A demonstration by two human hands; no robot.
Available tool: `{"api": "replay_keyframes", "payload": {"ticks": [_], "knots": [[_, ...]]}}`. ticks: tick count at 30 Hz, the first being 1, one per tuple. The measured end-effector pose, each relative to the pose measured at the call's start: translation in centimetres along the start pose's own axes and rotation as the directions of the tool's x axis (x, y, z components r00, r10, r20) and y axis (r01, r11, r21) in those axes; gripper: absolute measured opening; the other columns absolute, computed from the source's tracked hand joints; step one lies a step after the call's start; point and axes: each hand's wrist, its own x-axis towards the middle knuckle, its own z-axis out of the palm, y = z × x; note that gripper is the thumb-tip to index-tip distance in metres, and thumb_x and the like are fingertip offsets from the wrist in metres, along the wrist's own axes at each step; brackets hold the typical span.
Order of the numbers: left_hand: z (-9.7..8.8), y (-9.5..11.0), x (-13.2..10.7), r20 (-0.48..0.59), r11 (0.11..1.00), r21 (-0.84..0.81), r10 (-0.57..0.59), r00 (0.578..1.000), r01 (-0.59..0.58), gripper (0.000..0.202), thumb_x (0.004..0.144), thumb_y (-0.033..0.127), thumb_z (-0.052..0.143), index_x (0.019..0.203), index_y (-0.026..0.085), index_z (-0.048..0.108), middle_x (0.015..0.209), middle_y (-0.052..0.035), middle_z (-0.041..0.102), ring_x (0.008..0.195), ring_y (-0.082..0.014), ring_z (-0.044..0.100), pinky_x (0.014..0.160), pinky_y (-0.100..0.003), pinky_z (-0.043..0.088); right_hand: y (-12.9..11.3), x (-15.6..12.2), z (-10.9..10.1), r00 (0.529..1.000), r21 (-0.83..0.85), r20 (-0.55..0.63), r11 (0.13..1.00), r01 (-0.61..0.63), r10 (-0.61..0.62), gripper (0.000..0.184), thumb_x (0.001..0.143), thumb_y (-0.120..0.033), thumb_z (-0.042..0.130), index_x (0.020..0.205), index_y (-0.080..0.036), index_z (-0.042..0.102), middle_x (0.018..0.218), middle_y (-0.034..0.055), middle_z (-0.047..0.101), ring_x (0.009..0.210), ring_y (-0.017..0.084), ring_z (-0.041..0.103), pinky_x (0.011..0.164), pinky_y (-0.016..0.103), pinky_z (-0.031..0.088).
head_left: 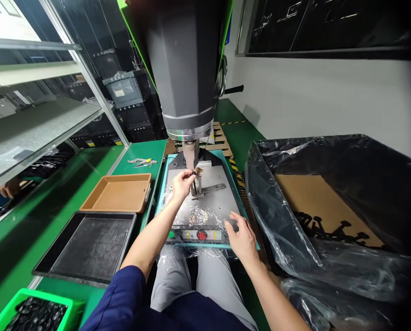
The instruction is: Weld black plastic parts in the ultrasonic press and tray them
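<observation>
My left hand (182,185) is at the metal fixture (196,187), its thumb and finger pinched on a small dark part (193,173). Right above that part is the metal tip (190,155) of a large grey machine head (184,69). The fixture stands on a metal base plate (212,209) partly covered with clear plastic film. My right hand (241,236) hovers over the near right corner of the base, fingers apart, with nothing visible in it. A red button (201,235) and a green button (171,234) sit on the front panel.
To the left lie a brown tray (113,195), a black tray (91,246) and a green bin (39,308) of black parts. Pliers-like tools (143,162) rest farther back. A box lined with black plastic (277,207) at right holds cardboard and black branched pieces (343,230).
</observation>
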Motion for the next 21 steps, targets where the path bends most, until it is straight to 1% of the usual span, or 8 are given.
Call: {"api": "replay_keyframes", "payload": {"ticks": [3, 5, 6, 9, 11, 13, 16, 21], "knots": [[0.3, -1.0, 0.1, 0.011, 0.991, 0.061, 0.119, 0.993, -0.119, 0.015, 0.076, 0.026, 0.073, 0.088, 0.017, 0.072, 0.098, -0.0077, 0.074, 0.091, -0.0190, 0.067, 0.091, -0.036, 0.051, 0.9, -0.7, 0.2, 0.996, 0.044, 0.035, 0.996, -0.079, 0.077, 0.041, 0.092, -0.045, 0.048, 0.123, -0.019, 0.054, 0.107, 0.0105, 0.068, 0.100, 0.027, 0.063, 0.088, 0.043, 0.052], [0.2, -1.4, 0.6, 0.022, 0.975, 0.103, 0.196, 0.980, -0.197, 0.012, 0.076, 0.026, 0.073, 0.085, 0.018, 0.072, 0.098, -0.0073, 0.073, 0.096, -0.0198, 0.066, 0.093, -0.036, 0.049, 1.1, -0.8, 0.1, 0.994, 0.051, 0.045, 0.994, -0.101, 0.098, 0.041, 0.092, -0.045, 0.047, 0.123, -0.020, 0.054, 0.106, 0.0093, 0.068, 0.099, 0.027, 0.064, 0.087, 0.042, 0.052], [0.1, -1.5, 0.9, 0.029, 0.968, 0.127, 0.213, 0.977, -0.215, 0.011, 0.076, 0.027, 0.072, 0.084, 0.019, 0.072, 0.096, -0.0070, 0.072, 0.097, -0.0200, 0.065, 0.093, -0.035, 0.049, 1.2, -0.8, -0.1, 0.994, 0.049, 0.045, 0.994, -0.099, 0.097, 0.040, 0.093, -0.045, 0.048, 0.123, -0.020, 0.054, 0.106, 0.0092, 0.068, 0.099, 0.027, 0.064, 0.086, 0.042, 0.052], [-0.2, -1.5, 2.0, 0.050, 0.970, 0.169, 0.169, 0.984, -0.175, 0.011, 0.078, 0.029, 0.070, 0.082, 0.018, 0.070, 0.088, -0.0056, 0.071, 0.089, -0.0192, 0.065, 0.085, -0.033, 0.050, 1.5, -0.3, -0.8, 0.998, 0.012, 0.011, 0.998, -0.054, 0.054, 0.037, 0.093, -0.045, 0.048, 0.120, -0.021, 0.056, 0.106, 0.0100, 0.068, 0.101, 0.027, 0.062, 0.084, 0.042, 0.053], [-0.4, -1.4, 2.5, 0.083, 0.973, 0.183, 0.124, 0.989, -0.138, 0.012, 0.079, 0.030, 0.068, 0.081, 0.018, 0.069, 0.085, -0.0044, 0.070, 0.084, -0.0180, 0.065, 0.081, -0.032, 0.050, 1.7, 0.3, -1.3, 1.000, -0.027, -0.023, 1.000, -0.014, 0.013, 0.035, 0.093, -0.044, 0.048, 0.117, -0.021, 0.058, 0.107, 0.0111, 0.067, 0.102, 0.029, 0.060, 0.084, 0.043, 0.052], [-0.5, -1.3, 2.8, 0.124, 0.971, 0.201, 0.109, 0.986, -0.133, 0.012, 0.079, 0.030, 0.068, 0.080, 0.018, 0.069, 0.083, -0.0032, 0.070, 0.081, -0.0171, 0.064, 0.079, -0.030, 0.050, 2.1, 1.0, -1.8, 0.999, -0.058, -0.045, 0.998, 0.007, -0.009, 0.034, 0.093, -0.045, 0.047, 0.114, -0.020, 0.059, 0.106, 0.0116, 0.067, 0.102, 0.029, 0.060, 0.085, 0.045, 0.051], [-0.8, -1.3, 3.0, 0.178, 0.964, 0.207, 0.130, 0.975, -0.166, 0.012, 0.078, 0.030, 0.069, 0.080, 0.018, 0.069, 0.081, -0.0029, 0.070, 0.080, -0.0172, 0.064, 0.079, -0.030, 0.049, 2.7, 1.9, -2.3, 0.999, -0.070, -0.034, 0.998, 0.004, -0.006, 0.035, 0.093, -0.046, 0.047, 0.114, -0.020, 0.059, 0.106, 0.0114, 0.067, 0.101, 0.029, 0.060, 0.086, 0.046, 0.051], [-1.2, -1.9, 3.4, 0.276, 0.977, 0.121, 0.134, 0.952, -0.173, 0.019, 0.083, 0.035, 0.064, 0.087, 0.018, 0.070, 0.087, -0.0049, 0.071, 0.085, -0.0185, 0.064, 0.084, -0.032, 0.049, 2.9, 1.9, -2.3, 0.999, -0.040, 0.011, 0.998, -0.043, 0.044, 0.039, 0.093, -0.048, 0.046, 0.117, -0.020, 0.058, 0.107, 0.0114, 0.068, 0.103, 0.029, 0.061, 0.085, 0.045, 0.052]]}}
